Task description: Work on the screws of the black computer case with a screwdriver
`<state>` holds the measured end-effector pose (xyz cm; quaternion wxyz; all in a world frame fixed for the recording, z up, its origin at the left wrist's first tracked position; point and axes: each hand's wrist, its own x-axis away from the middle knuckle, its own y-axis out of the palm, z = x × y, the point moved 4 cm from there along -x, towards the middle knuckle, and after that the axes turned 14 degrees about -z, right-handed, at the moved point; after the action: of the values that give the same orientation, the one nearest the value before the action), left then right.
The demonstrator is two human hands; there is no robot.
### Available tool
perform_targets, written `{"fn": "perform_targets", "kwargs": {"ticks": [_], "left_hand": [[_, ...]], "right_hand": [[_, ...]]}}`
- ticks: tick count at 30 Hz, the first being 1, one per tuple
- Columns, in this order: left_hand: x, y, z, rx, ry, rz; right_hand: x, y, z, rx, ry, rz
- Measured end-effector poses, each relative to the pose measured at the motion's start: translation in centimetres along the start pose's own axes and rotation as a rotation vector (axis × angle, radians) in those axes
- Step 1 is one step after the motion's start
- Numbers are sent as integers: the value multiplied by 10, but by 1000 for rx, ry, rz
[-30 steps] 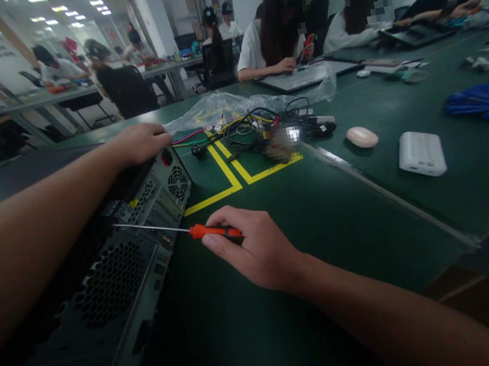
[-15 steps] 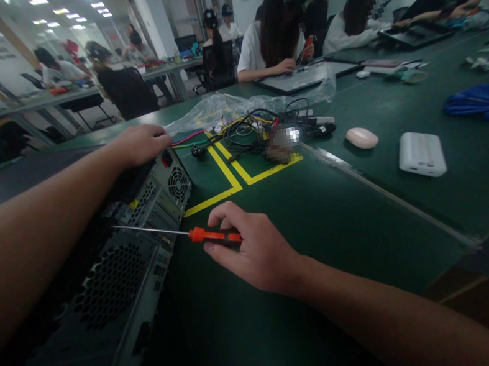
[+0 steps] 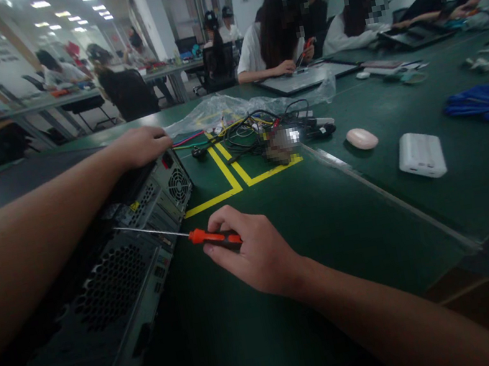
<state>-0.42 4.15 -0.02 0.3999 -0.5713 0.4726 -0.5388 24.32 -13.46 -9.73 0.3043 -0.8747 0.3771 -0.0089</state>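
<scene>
A dark computer case (image 3: pixel 115 281) lies at the left with its back panel, honeycomb vent and small fan grille toward me. My left hand (image 3: pixel 143 145) rests over the far top corner of the case, fingers curled against its edge; their tips are partly hidden. In my right hand (image 3: pixel 256 247) is an orange and black screwdriver (image 3: pixel 214 237), its handle held between thumb and fingers. The long thin shaft points left, and its tip meets the back of the case near the upper edge. Whether it sits in a screw is too small to tell.
Beyond the case lie tangled cables (image 3: pixel 254 127) and clear plastic wrap (image 3: pixel 208 110) near yellow tape (image 3: pixel 214 201). To the right are a pink rounded object (image 3: pixel 362 138), a white box-shaped device (image 3: pixel 421 155) and a blue bundle (image 3: pixel 486 102). Several people work across the table.
</scene>
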Motion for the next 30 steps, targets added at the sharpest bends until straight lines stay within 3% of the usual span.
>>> {"fn": "perform_targets", "kwargs": {"ticks": [30], "left_hand": [[-7,0,-2,-23,-14,19]], "right_hand": [[0,-4,4,10,-12,90]]}}
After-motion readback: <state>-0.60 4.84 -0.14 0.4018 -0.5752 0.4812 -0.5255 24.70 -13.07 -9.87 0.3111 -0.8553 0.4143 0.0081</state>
